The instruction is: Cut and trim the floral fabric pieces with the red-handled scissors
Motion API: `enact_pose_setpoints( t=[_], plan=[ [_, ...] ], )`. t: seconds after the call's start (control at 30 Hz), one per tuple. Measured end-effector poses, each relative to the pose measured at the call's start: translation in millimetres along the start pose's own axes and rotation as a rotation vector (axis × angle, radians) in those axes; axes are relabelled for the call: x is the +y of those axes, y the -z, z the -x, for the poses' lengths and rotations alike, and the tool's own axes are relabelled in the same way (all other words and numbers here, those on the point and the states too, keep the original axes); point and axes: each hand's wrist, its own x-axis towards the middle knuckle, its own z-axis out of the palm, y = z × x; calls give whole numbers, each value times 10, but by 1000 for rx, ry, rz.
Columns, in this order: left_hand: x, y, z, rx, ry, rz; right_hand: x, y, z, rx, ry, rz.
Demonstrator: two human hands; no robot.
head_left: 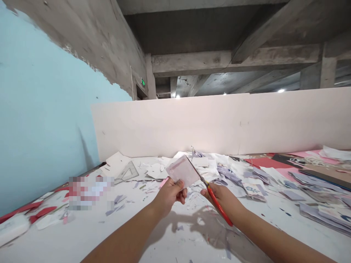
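Observation:
My left hand [171, 193] pinches a small pale pinkish-white piece of paper [184, 172] by its lower edge, thumb on top. In my right hand [223, 199] is a pair of scissors [216, 202] with red handles and a yellow part near the pivot. The blades point up and to the left and lie along the paper's right edge. Whether they are parted or pressed together I cannot tell. Both hands are held above the white table [123, 230], over small paper scraps.
A clear set square [128, 171] lies among white papers at the back left. Lilac paper sheets [326, 215] are stacked at the right, near red card [264, 162] and white string [309, 160]. A pale board [175, 128] stands behind the table; a blue wall [46, 109] borders the left.

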Motion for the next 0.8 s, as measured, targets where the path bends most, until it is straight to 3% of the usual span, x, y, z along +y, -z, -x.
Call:
enact_pose_setpoints(
  t=[0.33, 0.57, 0.8],
  plan=[
    [42, -15, 19, 57, 28, -11, -64, -14, 92, -38, 37, -317],
    [36, -19, 24, 67, 35, -9, -35, -13, 101, -131, 13, -298],
    [22, -27, 22, 48, 26, -16, -70, -13, 126, -121, 5, -290]
  ],
)
